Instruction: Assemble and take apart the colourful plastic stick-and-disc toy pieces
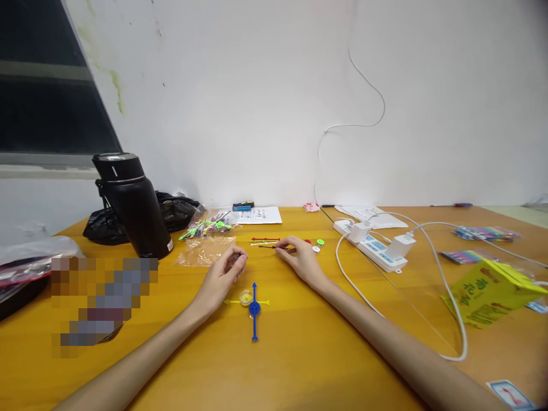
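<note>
My left hand [226,273] rests on the wooden table [299,342] with its fingers curled round a small dark piece I cannot make out. My right hand [298,257] lies farther back, its fingertips pinching a thin dark stick [268,246]. A red stick [265,239] and a white stick [262,244] lie just beyond it. Small red, white [315,249] and green [321,242] discs sit to the right of that hand. In front of both hands lie a blue arrow stick with a round hub [254,309] and a yellow stick with a disc [245,298], crossed.
A black flask [133,205] stands at the left beside a black bag. Clear plastic bags [204,251], one holding coloured sticks [208,226], and a paper sheet [259,215] lie at the back. A white power strip [373,246] with chargers and cables runs right; a yellow packet [492,292] lies there.
</note>
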A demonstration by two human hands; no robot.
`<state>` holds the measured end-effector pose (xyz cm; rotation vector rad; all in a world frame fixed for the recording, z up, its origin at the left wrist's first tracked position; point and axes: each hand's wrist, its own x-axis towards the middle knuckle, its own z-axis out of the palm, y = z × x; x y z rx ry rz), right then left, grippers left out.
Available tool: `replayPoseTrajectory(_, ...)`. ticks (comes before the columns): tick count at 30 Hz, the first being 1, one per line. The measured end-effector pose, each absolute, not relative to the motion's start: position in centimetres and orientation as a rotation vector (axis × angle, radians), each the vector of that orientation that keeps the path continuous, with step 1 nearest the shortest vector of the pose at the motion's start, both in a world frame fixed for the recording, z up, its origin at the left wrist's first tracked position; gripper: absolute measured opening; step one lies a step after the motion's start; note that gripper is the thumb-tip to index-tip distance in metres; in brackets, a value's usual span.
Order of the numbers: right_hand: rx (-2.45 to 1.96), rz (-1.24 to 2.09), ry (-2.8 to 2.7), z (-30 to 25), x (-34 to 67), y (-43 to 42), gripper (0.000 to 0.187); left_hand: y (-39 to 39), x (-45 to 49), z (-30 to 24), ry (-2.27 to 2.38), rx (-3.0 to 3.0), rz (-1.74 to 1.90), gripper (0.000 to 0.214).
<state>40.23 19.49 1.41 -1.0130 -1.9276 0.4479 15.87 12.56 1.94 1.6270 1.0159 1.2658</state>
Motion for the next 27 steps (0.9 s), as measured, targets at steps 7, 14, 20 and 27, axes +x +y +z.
replayPoseTrajectory(7, -1.110, 0.199, -1.942, 1.3, 38.6, 23.5, 0.007, 13.0, 15.9, 1.7, 1.004, 1.556, 1.277, 0.033)
replayPoseTrajectory(14, -1.090, 0.204, -2.046, 1.4, 38.4, 23.8, 0.006, 12.9, 16.0, 1.8, 0.999, 1.588, 1.223, 0.031)
replayPoseTrajectory(20, -1.065, 0.215, -2.115, 1.1, 38.4, 23.8, 0.006, 12.9, 15.8, 1.8, 1.081, 1.694, 1.188, 0.033)
replayPoseTrajectory(27, -1.000, 0.271, -1.959, 1.9, 38.0, 22.0, 0.012, 13.7, 15.7, 1.4, 0.921, 1.505, 1.255, 0.032)
